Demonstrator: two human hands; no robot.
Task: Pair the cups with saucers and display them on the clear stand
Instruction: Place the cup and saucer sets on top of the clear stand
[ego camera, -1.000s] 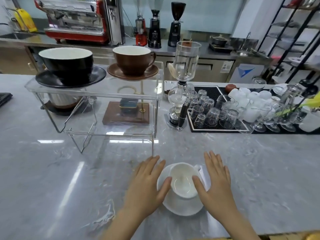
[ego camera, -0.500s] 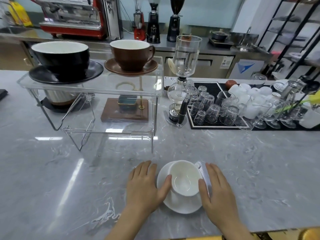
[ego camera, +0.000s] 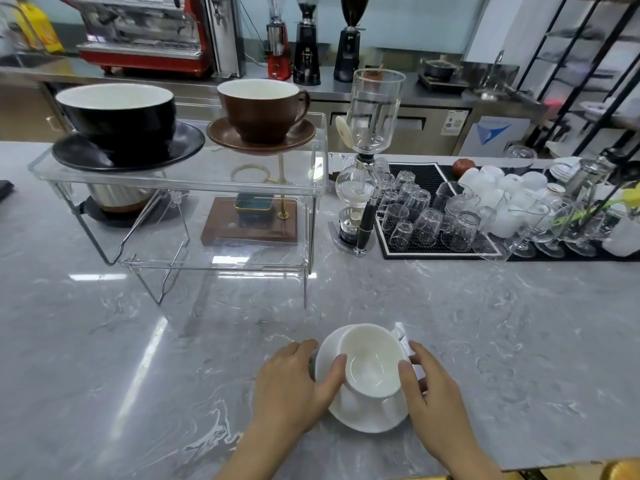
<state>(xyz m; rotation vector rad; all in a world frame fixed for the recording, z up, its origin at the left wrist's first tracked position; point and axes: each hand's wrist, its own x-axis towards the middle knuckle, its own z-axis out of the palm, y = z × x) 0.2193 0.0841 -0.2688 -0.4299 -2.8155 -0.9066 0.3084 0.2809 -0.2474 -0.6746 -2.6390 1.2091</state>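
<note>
White cup (ego camera: 372, 362) and saucer (ego camera: 363, 415) — black pair (ego camera: 117, 116), brown pair (ego camera: 259, 109) — grey veined marble counter (ego camera: 138, 358).

You look through one head-worn wide-angle view, facing forward and down across the marble counter (ego camera: 138, 358). Your hands sit close at the near bottom edge. The clear stand (ego camera: 180, 181) stands farther off to the left, the back counter (ego camera: 346, 91) far beyond; straight edges bow outward.
</note>
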